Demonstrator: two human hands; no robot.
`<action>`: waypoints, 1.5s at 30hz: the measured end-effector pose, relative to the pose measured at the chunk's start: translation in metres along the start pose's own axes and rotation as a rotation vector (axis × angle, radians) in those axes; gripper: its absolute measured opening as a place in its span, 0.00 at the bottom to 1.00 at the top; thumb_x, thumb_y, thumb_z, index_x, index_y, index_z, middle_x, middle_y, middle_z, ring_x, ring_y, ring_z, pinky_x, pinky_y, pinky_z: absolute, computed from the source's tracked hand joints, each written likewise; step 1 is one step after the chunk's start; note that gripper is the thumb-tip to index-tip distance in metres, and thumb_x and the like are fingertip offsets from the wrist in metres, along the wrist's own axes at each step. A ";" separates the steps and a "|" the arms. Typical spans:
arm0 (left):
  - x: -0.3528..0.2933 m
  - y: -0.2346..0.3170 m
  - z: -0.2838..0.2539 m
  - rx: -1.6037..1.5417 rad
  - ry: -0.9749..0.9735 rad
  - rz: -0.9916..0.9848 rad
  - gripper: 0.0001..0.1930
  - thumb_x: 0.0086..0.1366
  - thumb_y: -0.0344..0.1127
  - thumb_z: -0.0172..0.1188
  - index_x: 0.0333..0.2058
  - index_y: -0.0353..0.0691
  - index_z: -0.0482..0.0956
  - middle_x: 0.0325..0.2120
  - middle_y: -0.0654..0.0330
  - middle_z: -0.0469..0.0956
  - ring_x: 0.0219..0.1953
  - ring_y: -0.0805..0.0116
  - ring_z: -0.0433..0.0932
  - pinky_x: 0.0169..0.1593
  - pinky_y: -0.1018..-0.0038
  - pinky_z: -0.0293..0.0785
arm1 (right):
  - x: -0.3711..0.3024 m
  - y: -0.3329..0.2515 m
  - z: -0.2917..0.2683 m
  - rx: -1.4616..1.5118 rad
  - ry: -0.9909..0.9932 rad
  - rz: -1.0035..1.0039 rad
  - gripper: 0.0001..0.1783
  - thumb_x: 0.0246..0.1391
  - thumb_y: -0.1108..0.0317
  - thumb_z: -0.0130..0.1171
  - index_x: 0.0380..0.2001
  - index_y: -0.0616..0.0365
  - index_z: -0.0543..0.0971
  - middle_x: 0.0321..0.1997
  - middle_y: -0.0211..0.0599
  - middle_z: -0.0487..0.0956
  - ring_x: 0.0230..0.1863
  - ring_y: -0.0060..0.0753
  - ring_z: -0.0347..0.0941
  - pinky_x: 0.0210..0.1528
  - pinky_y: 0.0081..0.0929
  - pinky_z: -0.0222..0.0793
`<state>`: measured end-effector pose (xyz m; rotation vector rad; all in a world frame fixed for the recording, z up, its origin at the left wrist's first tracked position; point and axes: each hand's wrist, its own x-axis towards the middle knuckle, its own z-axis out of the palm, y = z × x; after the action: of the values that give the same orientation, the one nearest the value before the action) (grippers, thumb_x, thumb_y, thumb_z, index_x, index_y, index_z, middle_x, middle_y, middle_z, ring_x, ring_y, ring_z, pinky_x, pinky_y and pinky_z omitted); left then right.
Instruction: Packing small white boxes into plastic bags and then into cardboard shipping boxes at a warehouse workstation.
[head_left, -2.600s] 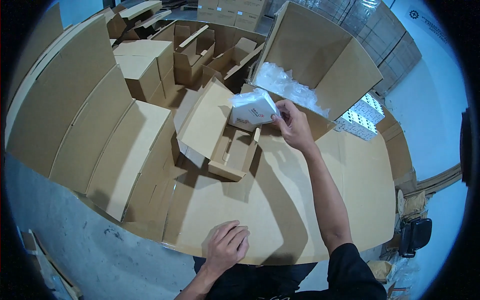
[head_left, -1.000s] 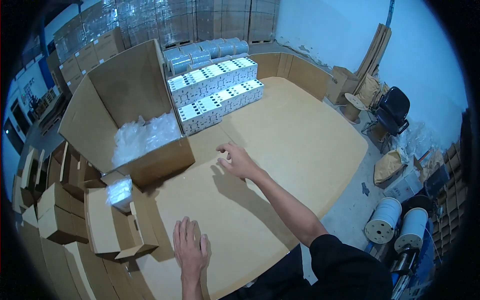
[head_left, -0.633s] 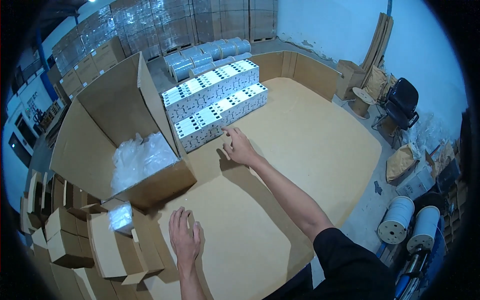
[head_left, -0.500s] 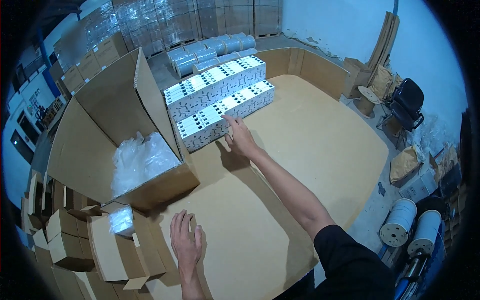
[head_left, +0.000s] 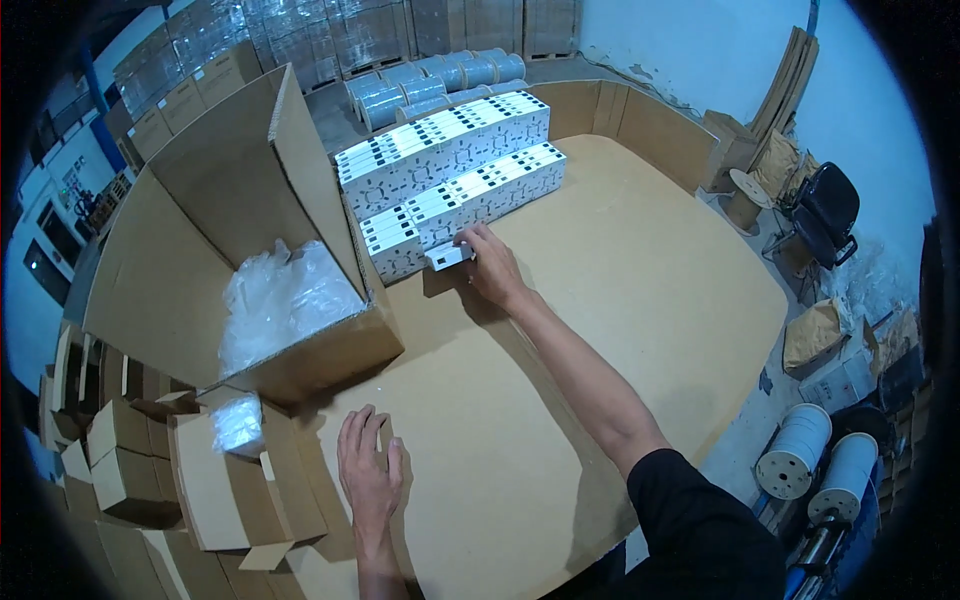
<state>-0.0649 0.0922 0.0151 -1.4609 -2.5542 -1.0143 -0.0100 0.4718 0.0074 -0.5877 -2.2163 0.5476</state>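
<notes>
Two rows of white boxes with dark printed patterns stand on the brown table: a back row [head_left: 440, 150] and a front row [head_left: 515, 187]. My right hand [head_left: 493, 268] is closed on one small white box [head_left: 447, 257], which sticks out toward me from the front row; my fingers hide its right end. My left hand [head_left: 370, 468] lies on the near part of the table, its fingers apart and holding nothing. Left of the rows is a large open carton [head_left: 325, 362] with clear plastic bags [head_left: 285, 305] inside.
A smaller open carton [head_left: 215, 500] with a plastic-wrapped bundle [head_left: 238, 425] stands at the lower left, beside more brown cartons [head_left: 130, 450]. A cardboard rim [head_left: 655, 140] borders the table's far right. Beyond are wrapped spools [head_left: 440, 80] and a black chair [head_left: 825, 205].
My right hand has closed on a white box in the front row and drawn it out toward me. The left hand stays in place. The view has shifted slightly.
</notes>
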 end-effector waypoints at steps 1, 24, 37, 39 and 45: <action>0.000 0.001 0.000 0.000 0.006 0.014 0.19 0.62 0.28 0.62 0.53 0.37 0.78 0.60 0.48 0.73 0.66 0.44 0.67 0.70 0.53 0.62 | -0.004 -0.001 -0.003 0.001 -0.005 0.000 0.25 0.47 0.84 0.60 0.49 0.51 0.73 0.52 0.44 0.75 0.52 0.61 0.75 0.50 0.52 0.75; -0.010 -0.015 -0.049 -1.099 -0.209 -0.638 0.15 0.78 0.48 0.53 0.52 0.45 0.77 0.25 0.64 0.78 0.23 0.78 0.76 0.27 0.79 0.73 | -0.167 -0.230 -0.036 0.365 -0.328 0.086 0.14 0.56 0.76 0.66 0.47 0.63 0.80 0.43 0.40 0.82 0.35 0.29 0.78 0.38 0.28 0.76; 0.001 -0.037 -0.015 -0.958 0.100 -0.288 0.22 0.68 0.24 0.61 0.60 0.36 0.71 0.46 0.53 0.83 0.45 0.71 0.82 0.48 0.74 0.79 | -0.175 -0.188 0.017 0.723 -0.233 0.373 0.08 0.63 0.81 0.60 0.42 0.64 0.72 0.54 0.42 0.78 0.49 0.28 0.79 0.53 0.26 0.78; 0.000 -0.039 -0.013 -0.852 0.127 -0.251 0.20 0.68 0.22 0.60 0.58 0.34 0.73 0.48 0.52 0.83 0.48 0.69 0.82 0.52 0.72 0.79 | -0.173 -0.190 0.015 0.633 -0.209 0.333 0.09 0.62 0.81 0.61 0.42 0.65 0.72 0.50 0.42 0.80 0.47 0.28 0.80 0.52 0.28 0.78; -0.002 -0.039 -0.012 -0.800 0.102 -0.271 0.19 0.68 0.21 0.59 0.57 0.34 0.74 0.48 0.52 0.83 0.50 0.67 0.82 0.56 0.70 0.78 | -0.172 -0.191 0.014 0.459 -0.162 0.247 0.11 0.59 0.80 0.63 0.42 0.65 0.72 0.40 0.44 0.83 0.45 0.34 0.84 0.50 0.31 0.78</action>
<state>-0.0973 0.0705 0.0037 -1.0933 -2.4123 -2.2657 0.0377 0.2184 0.0060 -0.5870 -2.0726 1.2294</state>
